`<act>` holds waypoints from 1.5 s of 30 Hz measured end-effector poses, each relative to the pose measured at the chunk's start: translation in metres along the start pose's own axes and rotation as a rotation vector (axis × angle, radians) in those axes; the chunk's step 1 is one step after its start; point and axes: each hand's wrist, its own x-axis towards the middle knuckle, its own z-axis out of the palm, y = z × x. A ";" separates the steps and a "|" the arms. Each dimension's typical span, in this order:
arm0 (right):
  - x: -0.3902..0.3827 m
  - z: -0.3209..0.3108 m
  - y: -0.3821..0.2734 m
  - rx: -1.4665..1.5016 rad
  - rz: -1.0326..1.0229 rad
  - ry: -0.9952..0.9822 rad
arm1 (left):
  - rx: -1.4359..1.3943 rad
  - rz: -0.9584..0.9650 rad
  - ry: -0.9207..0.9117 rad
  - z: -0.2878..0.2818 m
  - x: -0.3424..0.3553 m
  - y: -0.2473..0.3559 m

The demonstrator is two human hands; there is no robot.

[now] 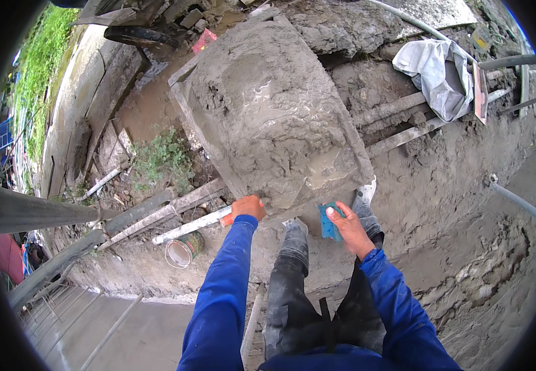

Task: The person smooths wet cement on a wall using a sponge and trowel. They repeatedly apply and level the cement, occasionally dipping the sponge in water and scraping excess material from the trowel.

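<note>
A large mortar tray (209,141), heaped with wet grey mortar (268,111), lies in front of me. At its near edge my left hand (247,208) is closed in a fist. A bit of an orange thing (226,219) shows beside that fist; what the fingers wrap is mostly hidden. To the right, my right hand (348,227) pinches a teal-blue soft-looking piece (330,221) between thumb and fingers, just off the tray's near corner. I cannot tell whether this piece is a sponge or a folded cloth.
A small round bucket (182,250) stands left of my legs, by a white pipe (187,227). Grey poles (51,266) cross at the left. A whitish sack (435,74) lies at the far right over pipes. Muddy water (157,117) and a green plant (164,162) lie beyond the poles.
</note>
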 end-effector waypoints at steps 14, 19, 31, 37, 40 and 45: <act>-0.012 -0.034 -0.087 -0.034 0.059 -0.173 | -0.609 -0.371 0.297 0.012 -0.126 0.040; 0.027 -0.044 -0.046 -0.143 -0.097 -0.120 | -0.988 -0.586 0.395 0.128 -0.110 0.021; 0.012 -0.105 -0.031 -0.053 0.108 -0.193 | -1.070 -0.485 0.097 0.153 0.015 0.114; 0.009 -0.104 -0.051 -0.175 0.046 -0.161 | -0.558 -0.259 0.026 0.033 -0.015 0.170; 0.003 -0.105 -0.067 -0.093 0.035 -0.116 | -0.235 -0.104 0.084 0.046 -0.043 0.113; 0.001 -0.082 -0.079 -0.030 0.040 -0.102 | -0.238 -0.276 0.229 -0.013 -0.073 -0.016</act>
